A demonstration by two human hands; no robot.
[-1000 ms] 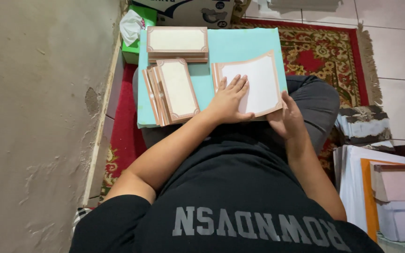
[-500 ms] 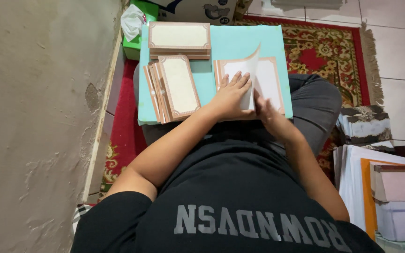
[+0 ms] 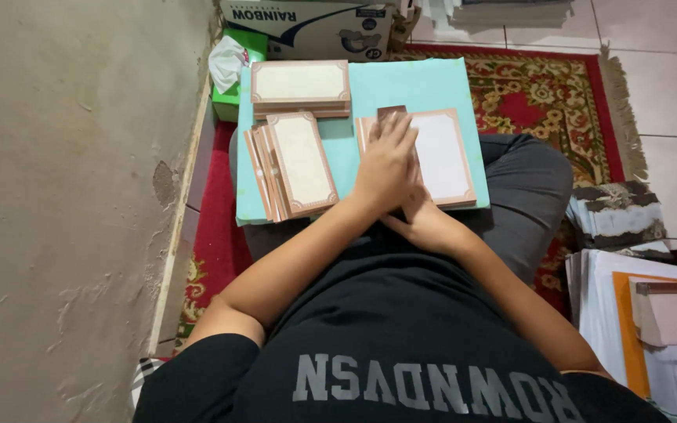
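Flattened now, the lifted sheet lies on the card (image 3: pixel 444 157) atop the turquoise board (image 3: pixel 425 82); left hand (image 3: pixel 388 166) presses it, grip spread flat; right hand (image 3: pixel 425 223) below, grip unclear.

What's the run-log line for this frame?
left hand: flat on card | right hand: at card's near edge, under left wrist | card stacks: beside, on board | board: on lap

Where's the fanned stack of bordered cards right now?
In the head view, the fanned card stack lies on the left part of the turquoise board, just left of the left hand and below the squared card stack.
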